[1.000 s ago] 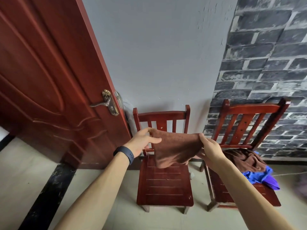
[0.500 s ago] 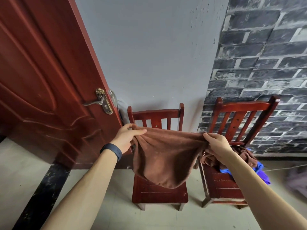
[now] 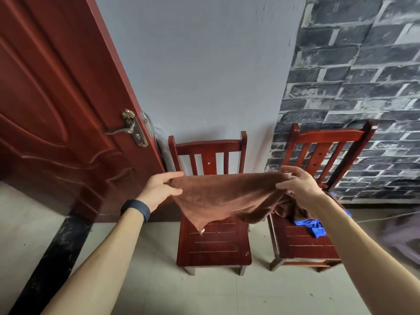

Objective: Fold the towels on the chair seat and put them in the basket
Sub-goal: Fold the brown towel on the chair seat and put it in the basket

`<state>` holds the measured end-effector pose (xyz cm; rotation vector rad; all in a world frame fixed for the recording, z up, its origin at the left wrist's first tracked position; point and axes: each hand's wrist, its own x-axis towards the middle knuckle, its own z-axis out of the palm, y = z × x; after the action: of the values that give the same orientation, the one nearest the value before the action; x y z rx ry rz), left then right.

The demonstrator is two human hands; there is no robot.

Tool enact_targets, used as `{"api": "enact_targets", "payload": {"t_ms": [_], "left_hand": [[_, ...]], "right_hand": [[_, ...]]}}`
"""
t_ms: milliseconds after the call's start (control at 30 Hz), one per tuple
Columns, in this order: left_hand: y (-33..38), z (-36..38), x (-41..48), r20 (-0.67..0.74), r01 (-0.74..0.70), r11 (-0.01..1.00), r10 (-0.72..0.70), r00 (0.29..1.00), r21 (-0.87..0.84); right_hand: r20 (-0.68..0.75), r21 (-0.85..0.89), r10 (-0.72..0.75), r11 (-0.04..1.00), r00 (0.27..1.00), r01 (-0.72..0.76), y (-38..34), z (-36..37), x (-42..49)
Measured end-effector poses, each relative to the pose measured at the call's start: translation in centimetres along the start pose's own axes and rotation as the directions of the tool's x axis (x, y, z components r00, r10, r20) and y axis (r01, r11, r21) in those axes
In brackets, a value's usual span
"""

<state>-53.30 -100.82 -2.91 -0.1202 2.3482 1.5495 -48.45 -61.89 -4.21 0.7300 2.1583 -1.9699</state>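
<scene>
1. While my forearms reach out in front of me, my left hand (image 3: 159, 190) pinches one top corner of the brown towel (image 3: 227, 196) between thumb and fingers, and my right hand (image 3: 300, 187) pinches the opposite top corner the same way.
2. Stretched between both hands, the towel hangs in the air above the seat of the left chair (image 3: 216, 246), its top edge nearly taut and its lower part drooping to a point that dangles close over the seat slats.
3. Soft, light and limp, I judge: it sags wherever I don't hold it, so it needs a grip at the corners or along an edge, never in the middle, and the seat can carry it flat for folding.
4. Just beyond my right hand, the right chair (image 3: 304, 248) holds the rest of the pile near the back edge of its seat: a crumpled brown towel (image 3: 288, 209) with a blue towel (image 3: 313, 226) lying beside it towards the front.
5. Farther back stand a red door (image 3: 56, 110) and a grey wall (image 3: 216, 76); I see no basket.
</scene>
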Motion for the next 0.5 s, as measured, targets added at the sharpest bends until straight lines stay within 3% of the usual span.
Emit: {"api": "enact_targets", "payload": {"t_ms": [67, 133, 333, 500], "left_hand": [[-0.3, 0.2, -0.1, -0.054, -0.043, 0.967, 0.058, 0.997, 0.251], [-0.6, 0.6, -0.3, -0.118, -0.08, 0.885, 0.15, 0.982, 0.459], [-3.6, 1.9, -0.9, -0.234, -0.021, 0.736, 0.242, 0.942, 0.677], [-9.0, 3.2, -4.0, -0.183, 0.046, 0.584, 0.177, 0.967, 0.81]], "right_hand": [[-0.057, -0.393, -0.159, 0.911, 0.986, 0.124, 0.5, 0.3, -0.1], [-0.053, -0.597, -0.295, 0.775, 0.954, 0.207, 1.3, 0.7, -0.1], [-0.056, -0.739, -0.442, 0.621, 0.895, 0.26, 6.0, 1.3, -0.3], [0.029, -0.811, -0.327, 0.545, 0.945, 0.214, 12.6, 1.3, -1.9]]}}
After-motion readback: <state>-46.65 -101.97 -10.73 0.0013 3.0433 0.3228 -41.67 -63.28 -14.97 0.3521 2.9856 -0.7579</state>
